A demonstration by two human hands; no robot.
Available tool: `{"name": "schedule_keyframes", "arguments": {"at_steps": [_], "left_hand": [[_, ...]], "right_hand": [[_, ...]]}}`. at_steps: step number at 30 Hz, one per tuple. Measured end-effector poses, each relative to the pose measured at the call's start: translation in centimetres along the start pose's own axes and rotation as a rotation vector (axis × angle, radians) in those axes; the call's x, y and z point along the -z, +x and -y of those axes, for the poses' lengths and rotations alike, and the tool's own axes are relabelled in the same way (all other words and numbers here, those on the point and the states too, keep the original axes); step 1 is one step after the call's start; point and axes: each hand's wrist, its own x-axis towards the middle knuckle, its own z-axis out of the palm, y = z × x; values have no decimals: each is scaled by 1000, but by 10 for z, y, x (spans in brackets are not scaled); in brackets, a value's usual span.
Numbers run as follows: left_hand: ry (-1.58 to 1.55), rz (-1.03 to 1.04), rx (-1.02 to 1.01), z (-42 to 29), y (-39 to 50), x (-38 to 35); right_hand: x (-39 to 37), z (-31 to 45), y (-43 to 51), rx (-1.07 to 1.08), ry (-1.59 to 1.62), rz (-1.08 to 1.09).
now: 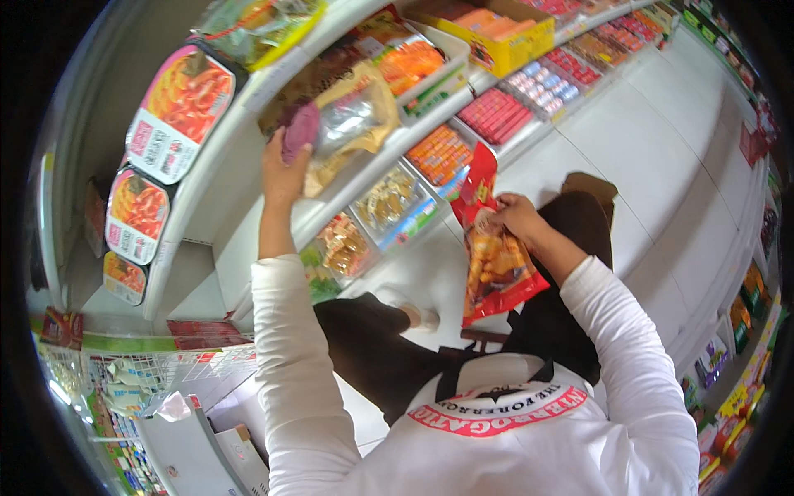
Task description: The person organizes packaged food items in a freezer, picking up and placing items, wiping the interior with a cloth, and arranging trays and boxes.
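My left hand (286,164) reaches onto the upper shelf, its thumb and fingers around a small purple item (301,133) that is too blurred to name. Beside that item, a silver foil pack (353,118) rests on crumpled tan packaging (381,93). Over my lap, my right hand (520,216) grips the edge of a red snack bag (496,266) with golden food pictured on it. The bag hangs tilted, its narrow top pointing up toward the shelf.
Trays of orange-wrapped sticks (439,155), red sticks (494,116) and brown snacks (388,198) line the lower shelf. A yellow carton (512,40) stands above. Noodle bowls (183,111) sit at left. Tiled floor (626,167) runs between shelves. A wire basket (155,372) is lower left.
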Motion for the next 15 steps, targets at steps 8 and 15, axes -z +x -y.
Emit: {"name": "schedule_keyframes", "arguments": {"at_steps": [8,15], "left_hand": [[-234,-486,9,-24,-106,8],[-1515,419,1117,-91,-265,-80]], "right_hand": [[33,25,-50,-79,463,174],[19,42,-118,-81,803,237]]}}
